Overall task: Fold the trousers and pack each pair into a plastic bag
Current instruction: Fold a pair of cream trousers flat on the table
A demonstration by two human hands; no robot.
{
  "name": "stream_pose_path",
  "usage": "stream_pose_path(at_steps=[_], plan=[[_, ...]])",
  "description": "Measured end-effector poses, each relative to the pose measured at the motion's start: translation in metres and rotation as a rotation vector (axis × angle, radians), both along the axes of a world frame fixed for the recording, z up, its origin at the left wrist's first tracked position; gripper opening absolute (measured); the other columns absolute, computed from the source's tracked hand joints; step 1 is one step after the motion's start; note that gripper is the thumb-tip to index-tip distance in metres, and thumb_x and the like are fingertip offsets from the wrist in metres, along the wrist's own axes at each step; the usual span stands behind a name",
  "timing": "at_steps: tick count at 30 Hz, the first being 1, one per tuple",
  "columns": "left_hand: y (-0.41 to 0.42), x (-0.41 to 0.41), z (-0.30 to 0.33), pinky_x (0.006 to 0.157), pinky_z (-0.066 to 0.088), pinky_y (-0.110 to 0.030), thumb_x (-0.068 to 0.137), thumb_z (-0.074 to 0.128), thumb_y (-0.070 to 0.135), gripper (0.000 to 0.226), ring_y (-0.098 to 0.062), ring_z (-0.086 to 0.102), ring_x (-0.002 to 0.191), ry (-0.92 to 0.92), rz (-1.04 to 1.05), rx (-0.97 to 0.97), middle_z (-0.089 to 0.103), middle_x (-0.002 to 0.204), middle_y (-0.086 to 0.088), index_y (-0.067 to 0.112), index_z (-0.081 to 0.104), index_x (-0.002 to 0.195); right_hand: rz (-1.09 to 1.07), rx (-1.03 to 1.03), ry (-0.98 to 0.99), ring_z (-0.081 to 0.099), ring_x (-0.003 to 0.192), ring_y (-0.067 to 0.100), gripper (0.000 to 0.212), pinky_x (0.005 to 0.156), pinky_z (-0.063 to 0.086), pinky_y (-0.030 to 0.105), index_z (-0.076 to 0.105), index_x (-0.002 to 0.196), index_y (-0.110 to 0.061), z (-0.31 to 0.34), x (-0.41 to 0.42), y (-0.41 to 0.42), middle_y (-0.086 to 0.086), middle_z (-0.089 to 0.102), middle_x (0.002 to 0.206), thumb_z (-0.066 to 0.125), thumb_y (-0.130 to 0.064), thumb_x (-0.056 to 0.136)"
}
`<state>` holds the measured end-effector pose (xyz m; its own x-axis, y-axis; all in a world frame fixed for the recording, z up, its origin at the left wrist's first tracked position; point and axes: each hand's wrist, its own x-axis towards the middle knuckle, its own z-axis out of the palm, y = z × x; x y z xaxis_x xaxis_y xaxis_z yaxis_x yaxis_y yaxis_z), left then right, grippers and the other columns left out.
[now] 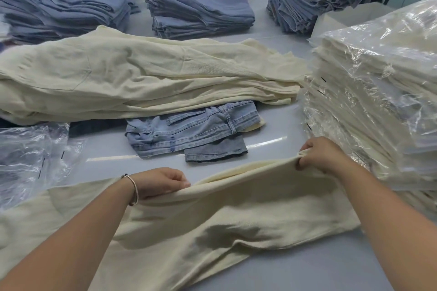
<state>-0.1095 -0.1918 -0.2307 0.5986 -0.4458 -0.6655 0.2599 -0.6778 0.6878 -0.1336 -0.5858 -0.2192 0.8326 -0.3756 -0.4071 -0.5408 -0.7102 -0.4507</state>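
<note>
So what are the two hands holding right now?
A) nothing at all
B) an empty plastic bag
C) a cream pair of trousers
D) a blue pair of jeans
C: the left hand and the right hand each pinch the far edge of the cream trousers spread on the table, while the folded blue jeans lie untouched beyond them.

Bare table (279,130) btwn folded jeans (189,132) & bagged stack (378,101); cream pile (142,78) blocks behind.
</note>
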Motion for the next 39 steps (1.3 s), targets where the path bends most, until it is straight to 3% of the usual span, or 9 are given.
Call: stream_pose_path(at_steps=[3,11,15,20,25,31,34,37,39], plan=[[-0.001,0.002,0.005,0.068,0.041,-0.019,0.091,0.064,0.023,0.009,-0.009,0.050,0.072,-0.037,-0.144,-0.005,0.062,0.078,0.005,0.016,0.068,0.090,-0.031,0.013,-0.024,0.058,0.054,0.023,0.033,0.047,0.042,0.023,0.073,0.087,-0.011,0.002,0.001,-0.001,0.006,0.065,0.066,0.077,-0.010,0.054],[0.002,0.008,0.008,0.042,0.027,-0.017,0.064,0.070,0.026,0.012,-0.011,0.034,0.050,-0.117,-0.124,0.134,0.047,0.063,0.000,0.016,0.068,0.070,-0.018,0.174,-0.283,0.054,0.078,0.017,0.089,0.061,0.041,0.024,0.042,0.145,-0.025,0.010,0.000,-0.003,0.002,0.056,0.104,0.068,0.005,0.065],[0.000,0.018,0.005,0.042,0.027,-0.018,0.068,0.068,0.019,0.010,-0.012,0.033,0.048,-0.204,-0.050,0.185,0.044,0.058,-0.002,0.018,0.062,0.060,-0.055,0.206,-0.401,0.044,0.066,0.006,0.089,0.065,0.037,0.017,0.038,0.146,-0.024,0.001,-0.002,0.000,-0.011,0.037,0.080,0.068,0.007,0.068],[0.015,0.033,-0.009,0.062,0.041,-0.026,0.080,0.073,0.020,0.015,-0.014,0.051,0.061,-0.466,0.200,0.205,0.060,0.066,0.003,0.013,0.060,0.075,-0.047,-0.082,-0.327,0.045,0.128,0.030,0.066,0.104,0.034,0.034,0.053,0.137,-0.021,-0.008,0.000,0.003,0.007,0.037,0.145,0.067,-0.001,0.075],[0.004,0.023,-0.025,0.062,0.039,-0.020,0.086,0.068,0.027,0.011,-0.008,0.052,0.066,-0.448,-0.068,0.276,0.067,0.079,-0.002,0.025,0.066,0.076,0.112,-0.527,-0.342,0.056,0.105,0.031,0.043,0.097,0.018,0.036,0.065,0.114,-0.023,-0.021,0.004,0.014,0.013,0.031,0.143,0.057,-0.001,0.078],[0.001,0.034,-0.030,0.065,0.037,-0.033,0.099,0.045,0.034,0.021,-0.024,0.053,0.079,-0.722,0.128,0.516,0.056,0.080,0.002,0.023,0.047,0.082,0.138,-0.803,-0.208,0.042,0.112,0.026,0.035,0.092,0.020,0.039,0.062,0.111,-0.027,-0.014,0.022,0.016,0.007,0.045,0.124,0.060,-0.017,0.077],[-0.004,0.030,-0.043,0.063,0.036,-0.032,0.101,0.040,0.034,0.018,-0.026,0.055,0.080,-0.785,0.121,0.588,0.059,0.084,0.001,0.021,0.049,0.092,0.122,-0.637,0.029,0.051,0.105,0.028,0.024,0.093,0.036,0.040,0.064,0.093,-0.019,0.003,0.035,0.008,0.003,0.058,0.105,0.062,-0.038,0.079],[-0.003,0.026,-0.054,0.058,0.031,-0.033,0.101,0.037,0.036,0.023,-0.026,0.054,0.073,-0.877,0.193,0.573,0.059,0.077,0.001,0.021,0.047,0.088,0.032,-0.198,0.166,0.061,0.063,0.028,0.013,0.053,0.051,0.029,0.062,0.074,-0.003,0.023,0.045,-0.005,0.010,0.062,0.074,0.067,-0.013,0.067],[-0.001,0.025,-0.059,0.057,0.029,-0.034,0.101,0.034,0.040,0.027,-0.030,0.059,0.077,-0.911,0.220,0.580,0.061,0.077,-0.002,0.021,0.046,0.086,-0.051,-0.156,0.030,0.056,0.061,0.027,0.012,0.051,0.043,0.026,0.063,0.072,-0.002,0.025,0.052,-0.013,0.015,0.062,0.075,0.069,0.000,0.062]])
